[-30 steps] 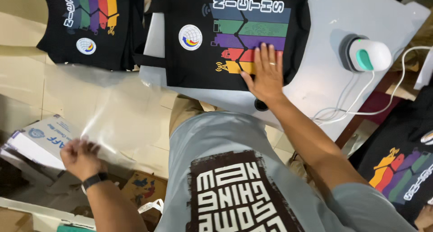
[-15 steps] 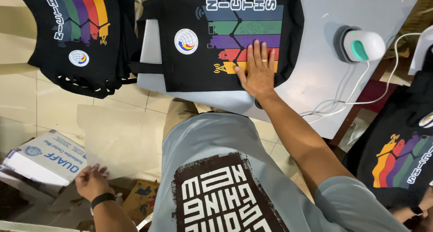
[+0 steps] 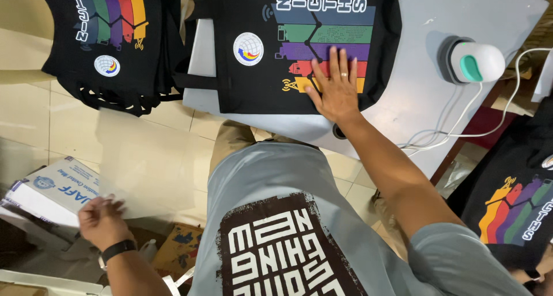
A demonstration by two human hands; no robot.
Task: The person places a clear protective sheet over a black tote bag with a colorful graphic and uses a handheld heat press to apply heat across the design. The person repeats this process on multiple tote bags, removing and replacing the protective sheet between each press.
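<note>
Fingers of the right hand (image 3: 336, 91) lie spread and flat on the black tote bag (image 3: 299, 42), pressing its striped print near the bag's lower edge on the grey table (image 3: 415, 100). Bare tabletop lies open between that hand and the small white heat press (image 3: 475, 61). Down at floor level, the left hand (image 3: 101, 221) pinches a clear plastic sheet (image 3: 144, 163) beside a white box (image 3: 49, 189).

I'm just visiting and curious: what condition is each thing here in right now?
Black tote bag: flat on the grey table, print up.
Right hand: open, pressing the bag.
Left hand: holding a clear plastic sheet.
Small heat press: resting on the table, cord attached.
Second bag: hanging off the edge.
</note>
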